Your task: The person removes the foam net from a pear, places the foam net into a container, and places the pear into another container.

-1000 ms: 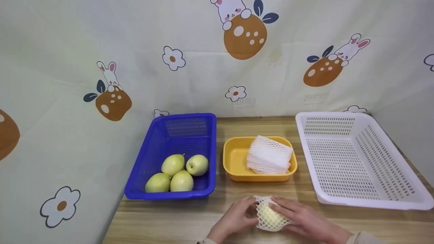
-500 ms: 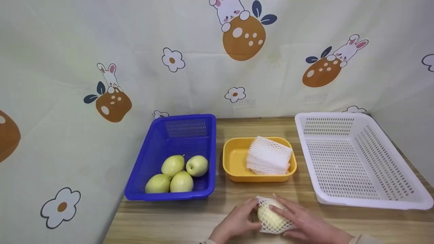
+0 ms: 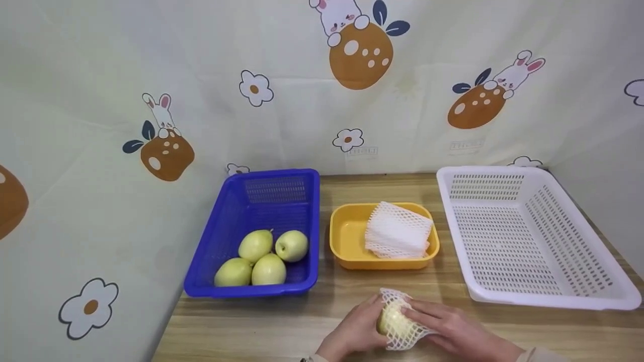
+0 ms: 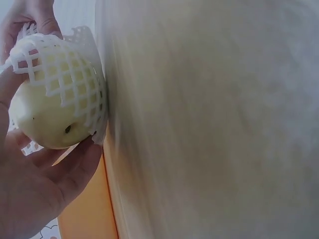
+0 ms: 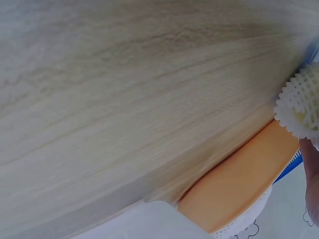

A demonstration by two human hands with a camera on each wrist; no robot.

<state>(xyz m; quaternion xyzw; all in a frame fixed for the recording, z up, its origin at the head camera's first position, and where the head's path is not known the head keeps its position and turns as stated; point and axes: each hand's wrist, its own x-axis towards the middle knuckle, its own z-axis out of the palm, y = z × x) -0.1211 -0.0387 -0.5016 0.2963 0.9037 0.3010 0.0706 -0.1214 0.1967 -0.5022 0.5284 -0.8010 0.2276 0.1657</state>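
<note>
Low in the head view, a pale yellow-green pear (image 3: 390, 322) sits partly inside a white foam net sleeve (image 3: 402, 342). My left hand (image 3: 358, 326) grips the pear from its bare side, thumb and fingers curled round it. From the other side, my right hand (image 3: 455, 329) holds the net against the fruit, fingers across its top. The left wrist view shows the pear's uncovered end (image 4: 47, 117) with a small dark stem hollow, while the mesh (image 4: 70, 79) covers the rest. At the right wrist view's edge, only the netted end (image 5: 301, 102) and part of the hand appear.
A blue basket (image 3: 314, 226) with several pears (image 3: 269, 270) stands left. Behind the hands, a yellow tub (image 3: 347, 241) contains folded white foam nets (image 3: 397, 231). A white perforated basket (image 3: 508, 246) stands right on the wood-grain table (image 3: 241, 327), before a printed cloth backdrop (image 3: 292, 120).
My left fingers have closed in from the net's edge onto the pear's bare left side. The net now sits further right on the pear, which has turned slightly. Baskets and tub stay put.
</note>
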